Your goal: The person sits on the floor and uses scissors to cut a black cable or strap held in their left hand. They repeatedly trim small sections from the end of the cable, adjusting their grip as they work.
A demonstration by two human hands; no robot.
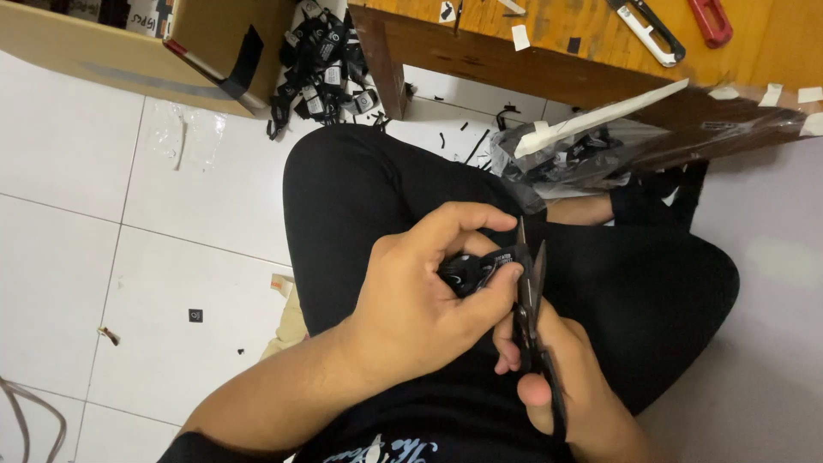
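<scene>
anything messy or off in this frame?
Yes. Black offcuts lie scattered on the white floor tiles under the wooden table, beside a loose heap of black labels. A crumpled clear bag lies on the tiles too. Snips and hands look normal.

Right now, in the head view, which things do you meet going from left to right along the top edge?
Cardboard box → heap of black labels → wooden table → white thread snips → red tool.
</scene>
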